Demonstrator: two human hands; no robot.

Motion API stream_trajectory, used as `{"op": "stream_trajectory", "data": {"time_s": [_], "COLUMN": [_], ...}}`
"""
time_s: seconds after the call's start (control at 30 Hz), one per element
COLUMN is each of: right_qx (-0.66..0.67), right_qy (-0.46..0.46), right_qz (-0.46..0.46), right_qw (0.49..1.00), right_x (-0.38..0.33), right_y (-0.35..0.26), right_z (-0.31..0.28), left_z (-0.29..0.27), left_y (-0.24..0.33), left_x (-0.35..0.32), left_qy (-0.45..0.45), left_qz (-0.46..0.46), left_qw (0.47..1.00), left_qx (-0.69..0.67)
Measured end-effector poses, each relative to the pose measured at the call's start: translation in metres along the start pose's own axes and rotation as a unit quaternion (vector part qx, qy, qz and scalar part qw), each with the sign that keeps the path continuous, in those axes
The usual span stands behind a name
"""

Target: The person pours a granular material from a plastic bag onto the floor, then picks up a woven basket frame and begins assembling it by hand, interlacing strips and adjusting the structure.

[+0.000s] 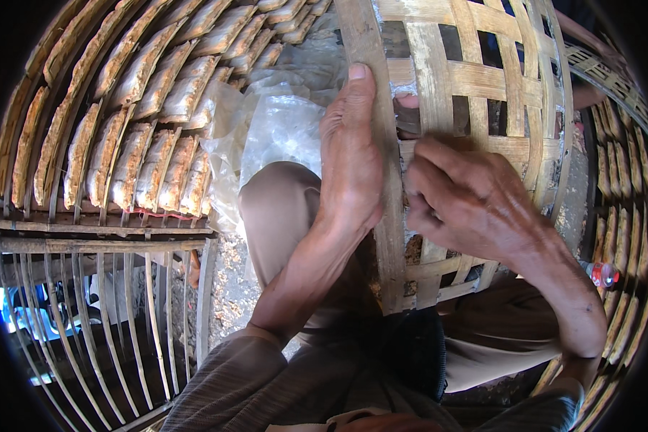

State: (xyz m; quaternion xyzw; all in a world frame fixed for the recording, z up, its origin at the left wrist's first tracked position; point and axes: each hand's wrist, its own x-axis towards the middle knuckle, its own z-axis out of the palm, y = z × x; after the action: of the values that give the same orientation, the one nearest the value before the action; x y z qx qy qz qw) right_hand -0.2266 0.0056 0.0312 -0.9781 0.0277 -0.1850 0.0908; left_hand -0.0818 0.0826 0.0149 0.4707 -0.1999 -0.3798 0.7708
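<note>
A woven bamboo tray (475, 79), with wide flat slats crossing and square gaps between them, stands on edge in front of me above my lap. My left hand (353, 158) is closed on its flat bamboo rim (367, 43), the thumb pointing up along the rim. Through a gap in the weave, a bit of finger shows behind. Against the tray's woven face, just right of the rim, my right hand (475, 191) is closed with curled fingers. What its fingertips pinch, if anything, is hidden.
Rows of pale, brown-edged slabs (133, 165) lean on a slatted rack at left, beside crumpled clear plastic (281, 129). A bamboo-barred frame (93, 245) stands lower left. More slabs (623, 237), a plastic bottle (601, 273) and another woven tray (612, 72) are at right, near another person's arm (590, 36).
</note>
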Motion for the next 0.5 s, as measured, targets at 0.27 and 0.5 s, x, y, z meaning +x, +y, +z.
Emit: {"op": "stream_trajectory", "data": {"time_s": [0.27,0.5], "right_qx": [0.114,0.052], "right_qy": [0.113,0.197], "right_qz": [0.099,0.107], "right_qw": [0.982,0.973], "right_x": [0.001,0.008], "right_y": [0.017,0.021], "right_z": [-0.024,-0.017], "left_z": [0.0,0.008], "left_y": [0.002,0.0], "left_x": [-0.001,-0.008], "left_qy": [-0.033,-0.057], "left_qz": [0.018,0.026], "left_qw": [0.999,0.996], "left_qx": [0.03,0.06]}}
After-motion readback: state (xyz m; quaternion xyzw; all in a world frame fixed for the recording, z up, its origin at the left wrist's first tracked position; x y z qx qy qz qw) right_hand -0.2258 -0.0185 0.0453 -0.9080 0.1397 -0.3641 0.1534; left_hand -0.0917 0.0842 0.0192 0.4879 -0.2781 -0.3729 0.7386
